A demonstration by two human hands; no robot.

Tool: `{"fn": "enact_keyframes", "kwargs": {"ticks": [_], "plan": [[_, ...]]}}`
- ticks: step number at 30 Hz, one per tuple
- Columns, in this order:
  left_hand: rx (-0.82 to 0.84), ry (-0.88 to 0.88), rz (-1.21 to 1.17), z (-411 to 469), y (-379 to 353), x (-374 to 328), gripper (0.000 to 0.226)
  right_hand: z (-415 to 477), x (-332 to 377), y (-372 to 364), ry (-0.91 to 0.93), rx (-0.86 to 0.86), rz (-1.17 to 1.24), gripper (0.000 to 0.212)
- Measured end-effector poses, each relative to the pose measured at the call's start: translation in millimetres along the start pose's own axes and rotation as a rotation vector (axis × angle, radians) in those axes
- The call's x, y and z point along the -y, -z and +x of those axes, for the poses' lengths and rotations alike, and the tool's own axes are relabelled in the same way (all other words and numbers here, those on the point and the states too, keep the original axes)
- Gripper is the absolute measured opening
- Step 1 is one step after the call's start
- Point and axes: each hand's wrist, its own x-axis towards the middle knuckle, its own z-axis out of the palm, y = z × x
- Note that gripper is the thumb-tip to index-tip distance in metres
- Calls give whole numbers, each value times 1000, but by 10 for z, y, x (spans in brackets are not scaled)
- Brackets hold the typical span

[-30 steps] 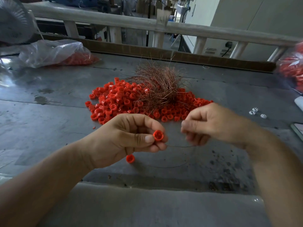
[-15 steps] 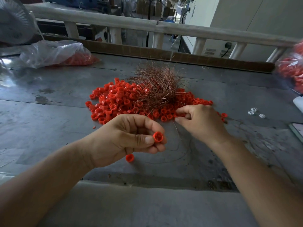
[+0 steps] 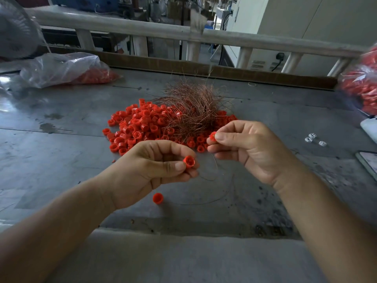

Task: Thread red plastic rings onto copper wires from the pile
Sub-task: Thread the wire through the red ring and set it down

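One red ring pinched by left hand; second ring by right hand.

Single head-worn wide-angle view. Looks forward and down across a grey table from the person's near edge. Both forearms enter from the bottom corners; left hand and right hand sit close to the lens, around mid-frame. The pile of red rings and copper wires lie just beyond the hands, centre. A pale railing runs across the top, bowed by the lens. A plastic bag at upper left, a bag of red parts cut off by the right edge. Room beyond the railing is far off.
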Motion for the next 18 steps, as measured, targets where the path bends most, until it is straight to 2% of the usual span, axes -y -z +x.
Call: {"fn": "enact_keyframes", "kwargs": {"ticks": [2, 5, 18], "plan": [[-31, -9, -12, 0, -11, -10, 20, -25, 4, -69, -13, 93, 89, 17], [-61, -32, -14, -2, -24, -24, 21, -26, -43, -125, -9, 156, 89, 20], [-144, -58, -4, 13, -16, -20, 26, -30, -134, -207, 91, 120, -92, 19]]}}
